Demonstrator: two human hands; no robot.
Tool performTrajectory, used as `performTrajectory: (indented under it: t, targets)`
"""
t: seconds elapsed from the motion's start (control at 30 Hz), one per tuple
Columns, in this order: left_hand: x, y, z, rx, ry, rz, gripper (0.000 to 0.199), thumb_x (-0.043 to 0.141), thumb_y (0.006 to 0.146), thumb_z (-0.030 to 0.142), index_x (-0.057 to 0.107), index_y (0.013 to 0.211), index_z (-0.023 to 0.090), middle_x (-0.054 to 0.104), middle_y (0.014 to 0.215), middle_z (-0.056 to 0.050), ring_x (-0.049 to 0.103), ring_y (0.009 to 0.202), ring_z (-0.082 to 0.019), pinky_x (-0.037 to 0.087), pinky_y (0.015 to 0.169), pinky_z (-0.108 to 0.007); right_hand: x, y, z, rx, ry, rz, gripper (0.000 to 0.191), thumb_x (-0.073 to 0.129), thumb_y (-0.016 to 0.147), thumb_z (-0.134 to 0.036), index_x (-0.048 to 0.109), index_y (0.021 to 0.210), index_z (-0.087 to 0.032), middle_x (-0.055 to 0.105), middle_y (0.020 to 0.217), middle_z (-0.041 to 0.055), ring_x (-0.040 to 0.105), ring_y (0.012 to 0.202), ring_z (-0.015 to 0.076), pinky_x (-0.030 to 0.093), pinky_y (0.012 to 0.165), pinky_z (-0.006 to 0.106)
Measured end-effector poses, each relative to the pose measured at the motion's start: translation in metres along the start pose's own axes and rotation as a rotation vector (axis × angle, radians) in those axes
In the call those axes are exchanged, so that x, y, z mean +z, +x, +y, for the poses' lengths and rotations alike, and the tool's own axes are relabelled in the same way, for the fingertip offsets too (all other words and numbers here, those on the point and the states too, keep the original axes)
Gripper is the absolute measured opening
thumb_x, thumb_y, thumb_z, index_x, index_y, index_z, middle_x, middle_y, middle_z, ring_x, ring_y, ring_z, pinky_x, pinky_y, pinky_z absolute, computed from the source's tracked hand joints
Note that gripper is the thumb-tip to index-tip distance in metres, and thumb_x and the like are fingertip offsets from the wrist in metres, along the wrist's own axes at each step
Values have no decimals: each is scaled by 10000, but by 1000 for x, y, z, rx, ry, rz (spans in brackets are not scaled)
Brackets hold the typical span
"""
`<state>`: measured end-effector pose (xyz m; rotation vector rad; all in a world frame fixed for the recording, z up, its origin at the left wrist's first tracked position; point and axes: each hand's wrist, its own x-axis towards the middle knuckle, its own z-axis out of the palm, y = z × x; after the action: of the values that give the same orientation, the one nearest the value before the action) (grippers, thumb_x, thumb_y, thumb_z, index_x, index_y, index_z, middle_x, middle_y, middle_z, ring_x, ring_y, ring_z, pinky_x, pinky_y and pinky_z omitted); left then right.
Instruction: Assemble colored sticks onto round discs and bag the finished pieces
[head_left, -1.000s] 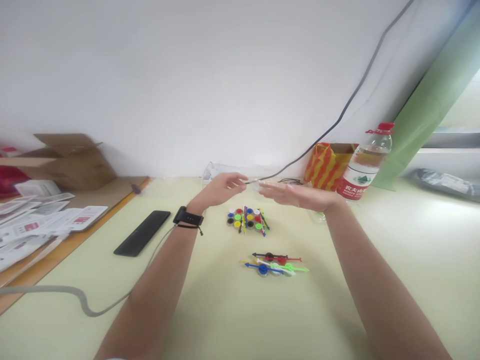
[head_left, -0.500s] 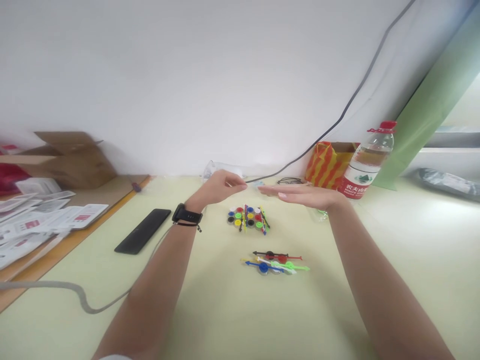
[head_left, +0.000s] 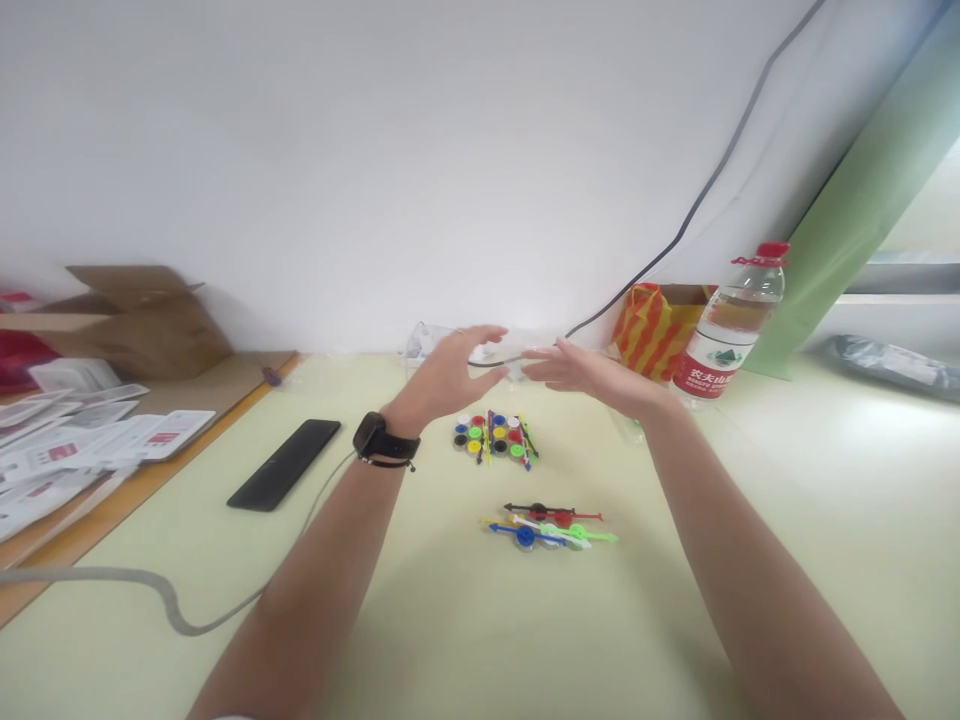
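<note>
My left hand [head_left: 455, 372], with a black watch [head_left: 380, 440] on its wrist, hovers past the far group of parts, thumb and fingers apart and nothing between them. Facing it, my right hand [head_left: 585, 376] is held in the air with fingers stretched out, also holding nothing. Just below the hands lies a cluster of small round coloured pieces [head_left: 474, 433] with several thin arrow pointers [head_left: 528, 440] laid among them. Nearer to me is a loose pile of assembled arrow spinners, among them a blue spinner [head_left: 526, 537] and a green spinner [head_left: 579, 533].
A black phone-like slab [head_left: 285, 464] and a grey cable [head_left: 176, 615] lie at left, beside printed cards [head_left: 169, 437] and a cardboard box [head_left: 150, 325]. A water bottle [head_left: 724, 345] and a striped bag [head_left: 652, 330] stand at right. A clear plastic bag [head_left: 421, 343] sits by the wall.
My left thumb and fingers have spread from a near pinch, and the hand has shifted slightly right. My right hand has turned, its fingers tilting. The spinners and round pieces have stayed put.
</note>
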<state>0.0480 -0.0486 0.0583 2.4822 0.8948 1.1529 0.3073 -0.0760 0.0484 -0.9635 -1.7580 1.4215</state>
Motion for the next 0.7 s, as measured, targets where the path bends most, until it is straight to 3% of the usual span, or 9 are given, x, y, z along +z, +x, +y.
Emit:
performTrajectory:
  t: [0.1, 0.33, 0.43, 0.6, 0.7]
  targets:
    - [4, 0, 15, 87, 95, -56, 622, 737, 856, 346, 526, 1437, 278, 572, 1425, -95, 468, 1355, -335, 345, 1161, -468, 5, 10, 5, 22, 110, 87, 670, 374, 955, -753, 677, 1296, -263, 643, 1394, 80, 548, 1340, 299, 368, 1185, 481]
    - [23, -5, 28, 224, 432, -163, 1065, 901, 635, 413, 343, 1523, 226, 317, 1599, -156, 144, 1498, -455, 219, 1197, -635, 26, 22, 3, 110, 462, -42, 701, 335, 970, -736, 720, 1115, -168, 721, 1226, 142, 680, 1124, 312, 498, 1051, 470]
    - [30, -6, 31, 268, 485, -182, 1147, 910, 610, 386, 271, 1544, 201, 329, 1576, -181, 154, 1493, -465, 222, 1196, -632, 31, 22, 0, 113, 545, -51, 610, 400, 977, -688, 716, 1068, -175, 742, 1146, 132, 702, 1038, 301, 529, 1002, 473]
    - [31, -6, 36, 295, 509, -193, 988, 784, 691, 211, 275, 1538, 202, 412, 1507, -159, 247, 1458, -424, 262, 1182, -580, 29, 18, -5, 126, 671, 12, 556, 412, 983, -668, 697, 982, -191, 751, 895, 97, 715, 884, 259, 547, 972, 481]
    - [32, -5, 36, 276, 503, -205, 910, 726, 730, 195, 295, 1531, 197, 463, 1456, -148, 339, 1391, -389, 300, 1155, -539, 26, 16, -9, 145, 675, -5, 604, 363, 985, -692, 688, 998, -183, 749, 892, 104, 719, 888, 259, 547, 968, 484]
